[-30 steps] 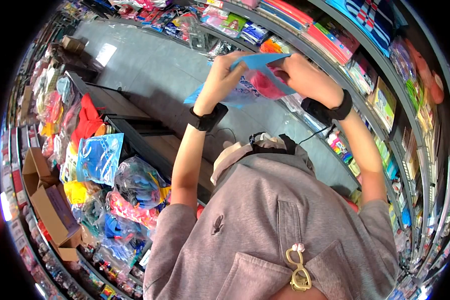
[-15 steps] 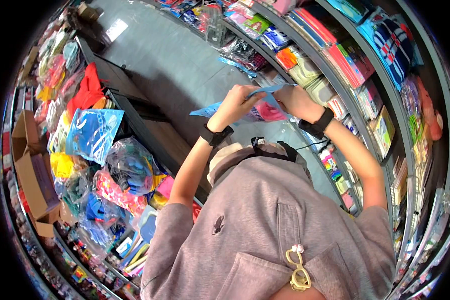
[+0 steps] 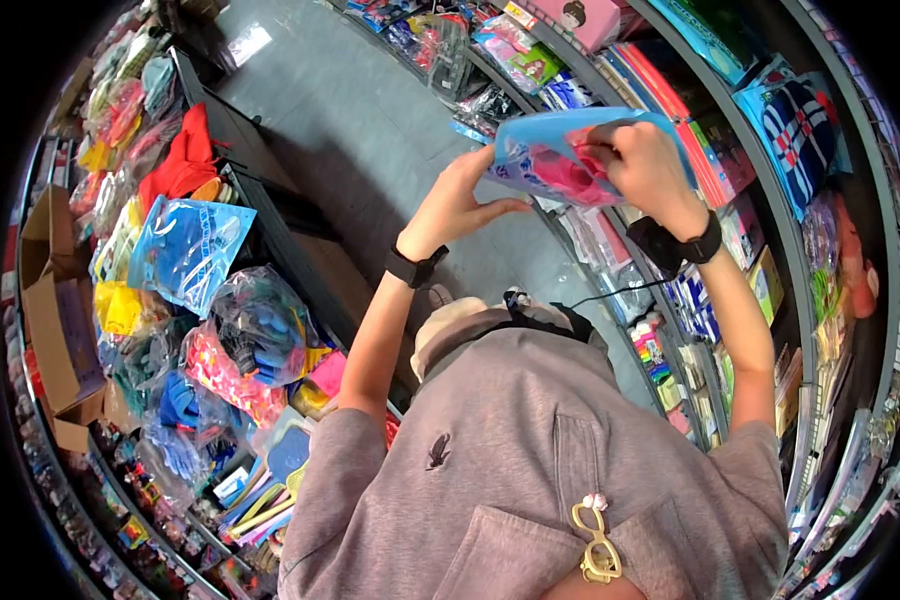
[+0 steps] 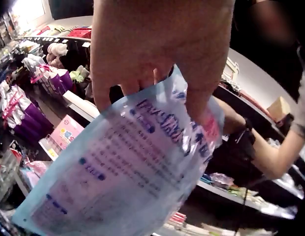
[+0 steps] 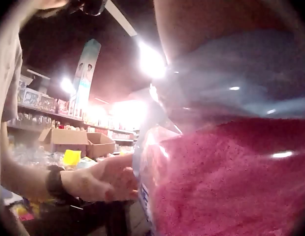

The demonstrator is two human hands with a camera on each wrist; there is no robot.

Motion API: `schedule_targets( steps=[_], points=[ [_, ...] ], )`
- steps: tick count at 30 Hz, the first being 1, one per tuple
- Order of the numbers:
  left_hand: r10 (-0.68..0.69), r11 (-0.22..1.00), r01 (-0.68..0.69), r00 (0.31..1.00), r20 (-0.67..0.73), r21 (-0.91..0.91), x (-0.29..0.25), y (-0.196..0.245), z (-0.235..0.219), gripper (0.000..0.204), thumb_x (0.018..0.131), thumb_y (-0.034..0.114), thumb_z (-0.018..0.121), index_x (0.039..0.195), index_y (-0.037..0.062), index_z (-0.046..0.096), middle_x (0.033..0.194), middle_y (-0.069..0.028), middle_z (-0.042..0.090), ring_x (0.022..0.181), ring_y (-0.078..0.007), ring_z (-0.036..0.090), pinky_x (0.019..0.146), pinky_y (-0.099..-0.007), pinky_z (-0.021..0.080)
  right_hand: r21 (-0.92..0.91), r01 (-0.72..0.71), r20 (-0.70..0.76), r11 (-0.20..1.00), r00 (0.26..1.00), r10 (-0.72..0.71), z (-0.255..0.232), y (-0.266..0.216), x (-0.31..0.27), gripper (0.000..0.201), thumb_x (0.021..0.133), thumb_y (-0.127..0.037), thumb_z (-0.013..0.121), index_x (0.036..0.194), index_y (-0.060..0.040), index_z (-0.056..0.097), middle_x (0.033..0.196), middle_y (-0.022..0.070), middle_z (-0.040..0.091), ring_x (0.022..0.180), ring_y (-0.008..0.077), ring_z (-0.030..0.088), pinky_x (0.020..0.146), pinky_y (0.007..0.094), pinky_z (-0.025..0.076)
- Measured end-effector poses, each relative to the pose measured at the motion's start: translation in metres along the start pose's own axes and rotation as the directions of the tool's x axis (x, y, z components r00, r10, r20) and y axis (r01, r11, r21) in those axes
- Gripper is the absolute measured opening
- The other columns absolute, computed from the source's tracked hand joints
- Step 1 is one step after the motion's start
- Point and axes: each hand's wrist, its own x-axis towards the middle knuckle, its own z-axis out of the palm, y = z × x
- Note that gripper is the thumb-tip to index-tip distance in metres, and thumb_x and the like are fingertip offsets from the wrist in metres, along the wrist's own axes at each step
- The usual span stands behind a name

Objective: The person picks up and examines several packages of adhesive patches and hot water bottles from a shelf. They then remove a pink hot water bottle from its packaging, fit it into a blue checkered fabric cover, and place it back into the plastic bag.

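Observation:
A light blue, partly clear plastic bag (image 3: 540, 128) with printed writing is held up in front of the person, a soft pink item (image 3: 560, 175) showing through it. My right hand (image 3: 658, 180) grips the bag at its right side with curled fingers. At the left edge, my left hand (image 3: 450, 208) touches the bag with its fingers fairly straight, the thumb spread away. In the left wrist view the printed side of the bag (image 4: 128, 167) covers the fingertips. Close up in the right wrist view, the pink item (image 5: 231, 182) looks fuzzy; plastic film hides the right fingers.
Shelves with packed goods (image 3: 715, 150) curve along the right side. On the left, a counter holds another blue bag (image 3: 192, 252), bagged gloves (image 3: 260, 320), a red cloth (image 3: 182, 160) and a cardboard box (image 3: 60, 320). Grey floor (image 3: 360, 100) runs between.
The bag has turned from a narrow view to its broader side and moved right. My left thumb has come away from it; the right hand's grip has shifted. The head view has turned.

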Motion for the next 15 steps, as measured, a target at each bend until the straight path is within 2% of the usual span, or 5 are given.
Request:
schedule_targets(
  steps=[3, 7, 9, 10, 15],
  points=[
    [0.060, 0.993, -0.052, 0.995, -0.076, 0.105, 0.008, -0.037, -0.010, 0.068, 0.072, 0.010, 0.078, 0.132, 0.0028, 0.045, 0.128, -0.0147, 0.056, 0.113, -0.0253, 0.056, 0.095, -0.0365, 0.044, 0.008, 0.012, -0.067, 1.000, 0.998, -0.012, -0.032, -0.006, 0.000, 0.014, 0.082, -0.017, 0.064, 0.086, -0.0048, 0.069, 0.074, 0.0168, 0.064, 0.065, 0.0342, 0.062, 0.056, 0.0395, 0.049],
    [-0.253, 0.967, 0.227, 0.907, -0.337, -0.117, -0.020, -0.121, -0.025, 0.064, 0.086, 0.019, 0.067, 0.140, 0.0083, 0.035, 0.136, -0.0114, 0.048, 0.121, -0.0246, 0.050, 0.101, -0.0381, 0.039, 0.333, -0.186, -0.078, 0.924, 0.971, 0.224, -0.070, 0.012, -0.013, 0.018, 0.087, -0.006, 0.056, 0.099, 0.0009, 0.067, 0.079, 0.0115, 0.067, 0.067, 0.0155, 0.063, 0.064, 0.0269, 0.049],
    [-0.508, 0.792, 0.255, 0.779, -0.367, -0.555, -0.034, -0.155, -0.015, 0.065, 0.092, 0.033, 0.060, 0.144, 0.0108, 0.028, 0.141, -0.0094, 0.042, 0.124, -0.0252, 0.046, 0.103, -0.0385, 0.036, 0.647, -0.241, -0.015, 0.723, 0.945, 0.328, -0.086, 0.015, -0.019, 0.022, 0.088, -0.005, 0.057, 0.106, 0.0059, 0.063, 0.095, 0.0043, 0.066, 0.079, 0.0088, 0.060, 0.073, 0.0238, 0.048],
    [-0.663, 0.562, 0.327, 0.727, -0.178, -0.760, -0.035, -0.156, -0.009, 0.069, 0.095, 0.051, 0.046, 0.147, 0.0153, 0.019, 0.147, -0.0080, 0.034, 0.128, -0.0253, 0.041, 0.104, -0.0386, 0.033, 0.702, -0.243, -0.030, 0.669, 0.929, 0.369, -0.088, 0.021, -0.024, 0.024, 0.086, -0.005, 0.059, 0.107, 0.0050, 0.062, 0.097, 0.0059, 0.066, 0.080, 0.0090, 0.062, 0.073, 0.0230, 0.049],
    [-0.658, 0.138, 0.174, 0.752, 0.041, -0.975, 0.003, -0.121, 0.043, 0.067, 0.095, 0.055, 0.038, 0.140, 0.0058, 0.036, 0.138, -0.0111, 0.046, 0.121, -0.0245, 0.049, 0.101, -0.0407, 0.040, 0.906, -0.265, 0.092, 0.329, 0.884, 0.458, -0.087, 0.025, -0.038, 0.031, 0.089, -0.008, 0.057, 0.118, 0.0035, 0.053, 0.109, 0.0092, 0.063, 0.095, 0.0138, 0.062, 0.083, 0.0269, 0.051]
  ],
)
